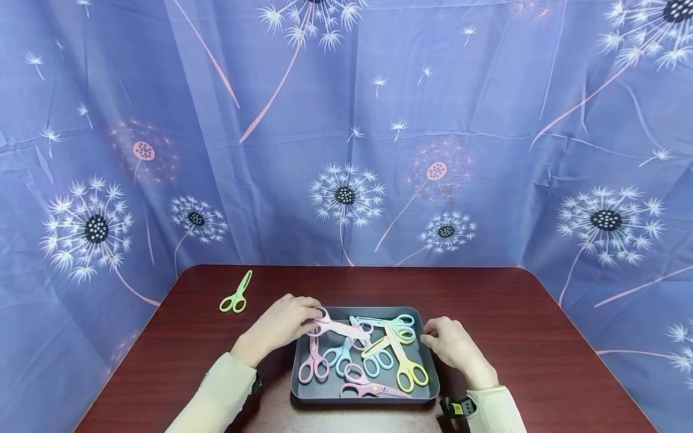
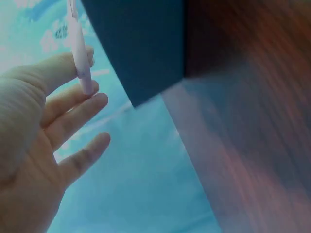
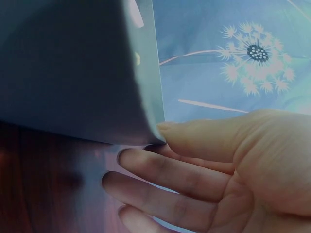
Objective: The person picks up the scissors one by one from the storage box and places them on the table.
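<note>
My left hand (image 1: 286, 322) pinches the handle loops of pale pink scissors (image 1: 343, 328) between thumb and fingers, over the left back of a dark grey tray (image 1: 364, 400). Their blades point right, across the other scissors. In the left wrist view the pink handle (image 2: 80, 56) shows edge-on, the lower fingers spread. At the tray's right wall my right hand (image 1: 453, 344) has its thumb tip right at the rim, its other fingers loosely extended outside. Inside the tray lie yellow scissors (image 1: 400, 355), purple-pink scissors (image 1: 373, 388) and blue scissors (image 1: 342, 355), several overlapping.
Light green scissors (image 1: 242, 288) lie on the dark red wooden table (image 1: 520, 337), left of the tray near the back edge. A blue curtain (image 1: 346, 120) with dandelion prints hangs behind and at both sides. A black wrist strap (image 1: 459, 408) shows at my right sleeve.
</note>
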Motion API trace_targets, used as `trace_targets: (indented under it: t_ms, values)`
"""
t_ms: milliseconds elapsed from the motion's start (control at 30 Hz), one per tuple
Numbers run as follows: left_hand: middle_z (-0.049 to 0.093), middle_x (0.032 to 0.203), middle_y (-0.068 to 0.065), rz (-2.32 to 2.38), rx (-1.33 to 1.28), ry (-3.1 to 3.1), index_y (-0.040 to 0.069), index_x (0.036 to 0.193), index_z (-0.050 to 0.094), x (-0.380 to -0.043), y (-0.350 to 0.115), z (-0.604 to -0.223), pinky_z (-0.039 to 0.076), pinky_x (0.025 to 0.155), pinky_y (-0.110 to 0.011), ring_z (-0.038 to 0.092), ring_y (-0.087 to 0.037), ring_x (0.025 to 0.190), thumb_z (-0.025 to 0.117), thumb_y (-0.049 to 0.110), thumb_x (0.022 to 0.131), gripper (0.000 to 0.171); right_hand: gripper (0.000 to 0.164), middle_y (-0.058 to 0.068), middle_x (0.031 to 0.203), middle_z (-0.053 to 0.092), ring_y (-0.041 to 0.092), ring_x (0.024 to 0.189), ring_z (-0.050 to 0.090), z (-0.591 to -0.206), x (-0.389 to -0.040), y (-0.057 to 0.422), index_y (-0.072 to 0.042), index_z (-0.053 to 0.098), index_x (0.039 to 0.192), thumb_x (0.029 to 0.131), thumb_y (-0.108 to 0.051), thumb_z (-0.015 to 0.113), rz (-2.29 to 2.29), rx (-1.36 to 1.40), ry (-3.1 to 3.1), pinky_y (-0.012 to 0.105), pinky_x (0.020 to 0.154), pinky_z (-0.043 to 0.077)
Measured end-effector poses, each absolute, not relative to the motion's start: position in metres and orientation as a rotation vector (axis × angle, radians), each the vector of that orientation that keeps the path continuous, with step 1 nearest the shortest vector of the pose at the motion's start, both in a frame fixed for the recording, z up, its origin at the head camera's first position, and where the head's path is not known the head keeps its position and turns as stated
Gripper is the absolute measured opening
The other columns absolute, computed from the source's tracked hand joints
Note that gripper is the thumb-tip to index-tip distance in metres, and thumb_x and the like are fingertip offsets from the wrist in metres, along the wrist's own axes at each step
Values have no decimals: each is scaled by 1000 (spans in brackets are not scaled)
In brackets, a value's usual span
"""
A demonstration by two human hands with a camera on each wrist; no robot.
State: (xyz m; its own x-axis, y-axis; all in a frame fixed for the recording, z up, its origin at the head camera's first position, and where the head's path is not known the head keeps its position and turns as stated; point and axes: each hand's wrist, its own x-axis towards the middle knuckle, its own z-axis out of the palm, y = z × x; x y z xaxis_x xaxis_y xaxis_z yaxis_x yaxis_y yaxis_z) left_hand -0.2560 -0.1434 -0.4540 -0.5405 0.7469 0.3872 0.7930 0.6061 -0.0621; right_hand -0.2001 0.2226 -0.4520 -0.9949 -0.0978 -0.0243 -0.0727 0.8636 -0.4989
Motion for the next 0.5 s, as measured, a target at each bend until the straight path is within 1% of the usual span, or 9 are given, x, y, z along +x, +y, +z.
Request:
trace_targets:
  t_ms: [133,300,400,500]
  values:
    - [68,108,3,-231,-1104,-2504,21,101,76,-262,-157,-452,45,76,-36,64,-13,96,78,27,83,19,5,0,77,64,15,68,56,-451,-202,223,-6,70,89,86,-9,71,-798,-154,2994,38,64,49]
    - [69,104,-1,-224,-975,-2531,18,98,76,-266,-173,-455,46,73,-39,65,-16,93,78,22,82,17,5,1,79,65,16,70,58,-450,-202,223,-6,70,89,86,-9,72,-789,-149,2997,39,66,50]
    - [69,101,-2,-224,-897,-2535,17,95,76,-267,-181,-457,47,71,-41,66,-19,87,79,19,80,15,5,1,79,65,16,70,59,-450,-200,222,-6,70,89,86,-10,72,-790,-138,2996,39,66,50]
    - [70,94,-4,-215,-813,-2527,15,92,76,-269,-188,-458,47,65,-43,67,-22,79,79,16,78,14,5,1,79,65,16,70,59,-451,-200,222,-6,70,89,86,-9,72,-795,-146,3005,39,66,50]
